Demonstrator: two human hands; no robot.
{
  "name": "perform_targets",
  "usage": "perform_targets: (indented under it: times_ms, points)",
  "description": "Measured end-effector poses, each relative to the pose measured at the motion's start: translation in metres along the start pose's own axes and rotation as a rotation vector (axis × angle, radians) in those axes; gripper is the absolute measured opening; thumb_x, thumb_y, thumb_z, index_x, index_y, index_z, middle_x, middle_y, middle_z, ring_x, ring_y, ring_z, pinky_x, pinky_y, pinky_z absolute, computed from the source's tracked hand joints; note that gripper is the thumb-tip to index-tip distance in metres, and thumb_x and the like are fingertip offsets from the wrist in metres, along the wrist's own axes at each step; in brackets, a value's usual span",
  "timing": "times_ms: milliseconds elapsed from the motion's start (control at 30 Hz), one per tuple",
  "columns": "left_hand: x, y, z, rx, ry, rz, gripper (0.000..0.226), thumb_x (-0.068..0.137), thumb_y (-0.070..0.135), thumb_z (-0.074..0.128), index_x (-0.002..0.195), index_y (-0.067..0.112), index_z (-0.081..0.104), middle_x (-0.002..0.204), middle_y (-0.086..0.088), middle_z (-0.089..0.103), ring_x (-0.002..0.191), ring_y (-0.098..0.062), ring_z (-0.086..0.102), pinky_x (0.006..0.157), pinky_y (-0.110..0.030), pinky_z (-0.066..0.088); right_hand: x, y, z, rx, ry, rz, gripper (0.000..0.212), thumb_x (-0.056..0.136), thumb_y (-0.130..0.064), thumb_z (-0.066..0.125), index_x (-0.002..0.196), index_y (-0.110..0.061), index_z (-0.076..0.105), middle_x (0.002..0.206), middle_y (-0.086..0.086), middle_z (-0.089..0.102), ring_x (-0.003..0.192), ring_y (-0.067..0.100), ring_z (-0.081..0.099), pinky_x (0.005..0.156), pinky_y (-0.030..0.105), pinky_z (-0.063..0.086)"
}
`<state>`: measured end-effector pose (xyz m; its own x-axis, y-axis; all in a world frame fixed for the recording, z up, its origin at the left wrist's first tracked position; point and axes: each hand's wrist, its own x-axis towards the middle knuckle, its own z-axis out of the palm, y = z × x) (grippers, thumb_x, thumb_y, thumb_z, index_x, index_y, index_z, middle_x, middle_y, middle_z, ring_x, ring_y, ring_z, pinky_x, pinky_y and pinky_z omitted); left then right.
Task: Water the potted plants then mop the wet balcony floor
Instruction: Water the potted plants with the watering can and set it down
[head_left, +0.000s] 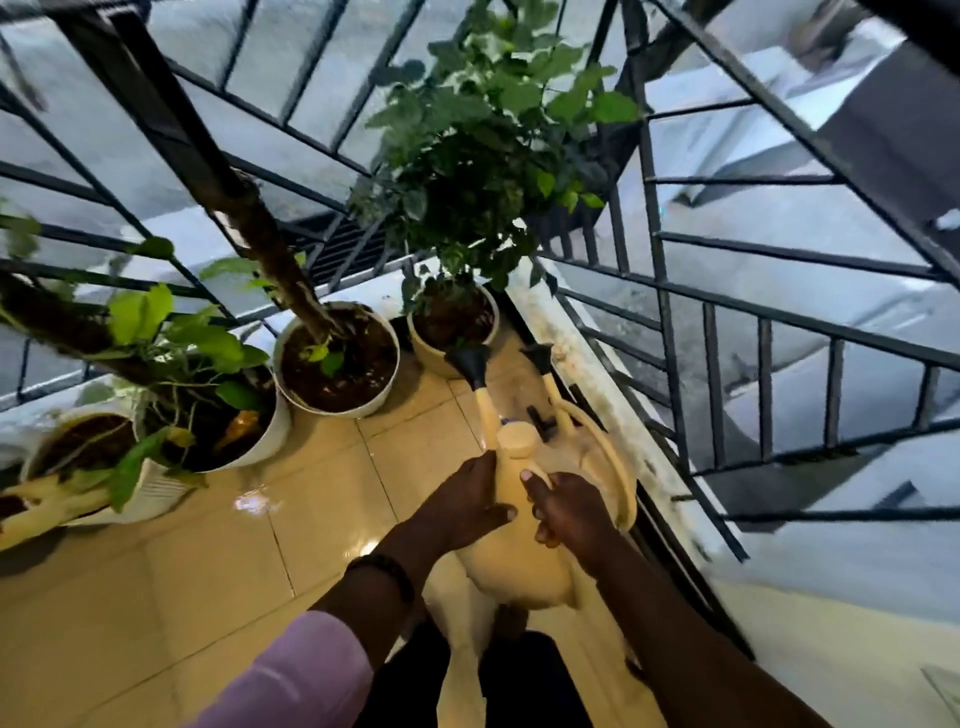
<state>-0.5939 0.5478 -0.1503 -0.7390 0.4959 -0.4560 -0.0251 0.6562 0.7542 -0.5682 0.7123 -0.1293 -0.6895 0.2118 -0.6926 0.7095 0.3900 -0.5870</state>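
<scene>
I hold a cream watering can (514, 561) in front of me with both hands. My right hand (566, 506) grips its top handle, thumb on top. My left hand (467, 499) holds the can's left side near the base of the spout. The spout's black rose (470, 364) points at a cream pot (434, 358) with a bushy green plant (483, 145) in the corner. Left of it stand a white pot (387, 364) with a mossy pole and another white pot (270, 436) with a leafy vine. The tan tiled floor (311, 493) is glossy.
A second cream watering can (618, 467) with a black rose stands on the floor by the right ledge (587, 374). Black metal railings (665, 322) close off the balcony at the back and right. A ribbed white pot (156, 491) stands at far left.
</scene>
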Motion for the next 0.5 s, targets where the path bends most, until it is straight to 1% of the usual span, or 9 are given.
perform_targets:
  times_ms: [67,133,200,267,333,433,500]
  points:
    - [0.009,-0.009,-0.01,-0.02,0.047,-0.033,0.071,0.084,0.023,0.074,0.143,0.01,0.035,0.139,-0.012,0.05,0.127,-0.027,0.047,0.102,-0.036,0.041,0.015,-0.013,0.01,0.055,-0.044,-0.013,0.034,0.091,-0.042,0.059,0.078,-0.01,0.063,0.056,-0.001,0.062,0.042,0.014,0.06,0.042,0.022,0.044]
    - [0.013,-0.01,-0.016,-0.021,0.063,-0.053,0.074,0.082,0.024,0.076,0.143,0.011,0.035,0.138,-0.012,0.05,0.126,-0.026,0.048,0.1,-0.033,0.042,0.019,-0.022,0.012,0.152,-0.099,-0.025,0.025,0.092,-0.034,0.058,0.081,-0.012,0.06,0.06,0.0,0.06,0.045,0.014,0.058,0.044,0.023,0.044]
    - [0.025,-0.018,-0.025,-0.024,0.106,-0.091,0.078,0.081,0.026,0.077,0.144,0.01,0.033,0.141,-0.013,0.048,0.127,-0.027,0.046,0.101,-0.032,0.041,0.035,-0.035,0.014,0.16,-0.161,-0.057,0.019,0.094,-0.029,0.056,0.083,-0.014,0.056,0.066,0.001,0.057,0.046,0.012,0.052,0.043,0.024,0.042]
    - [0.034,-0.022,-0.029,-0.036,0.129,-0.132,0.082,0.08,0.027,0.077,0.146,0.009,0.031,0.143,-0.013,0.045,0.13,-0.027,0.044,0.103,-0.03,0.038,0.05,-0.045,0.014,0.153,-0.175,-0.042,0.018,0.096,-0.027,0.054,0.084,-0.013,0.054,0.067,0.001,0.054,0.045,0.01,0.046,0.042,0.024,0.037]
    - [0.043,-0.025,-0.025,-0.052,0.148,-0.155,0.089,0.08,0.029,0.078,0.148,0.007,0.025,0.148,-0.013,0.039,0.135,-0.028,0.04,0.106,-0.028,0.032,0.063,-0.054,0.016,0.167,-0.168,-0.023,0.018,0.097,-0.027,0.053,0.087,-0.012,0.054,0.069,0.003,0.053,0.045,0.011,0.044,0.042,0.023,0.036]
    - [0.062,-0.027,-0.022,-0.074,0.204,-0.202,0.101,0.08,0.031,0.078,0.154,0.008,0.012,0.157,-0.011,0.026,0.141,-0.025,0.031,0.109,-0.021,0.024,0.088,-0.066,0.017,0.138,-0.161,-0.033,0.018,0.097,-0.027,0.052,0.089,-0.011,0.054,0.07,0.005,0.055,0.043,0.012,0.044,0.041,0.024,0.036]
    - [0.078,-0.028,-0.021,-0.083,0.228,-0.228,0.103,0.081,0.03,0.077,0.154,0.008,0.009,0.158,-0.012,0.024,0.142,-0.026,0.03,0.111,-0.024,0.024,0.104,-0.073,0.016,0.104,-0.16,-0.037,0.018,0.097,-0.029,0.052,0.09,-0.012,0.054,0.071,0.006,0.056,0.043,0.012,0.045,0.041,0.024,0.036]
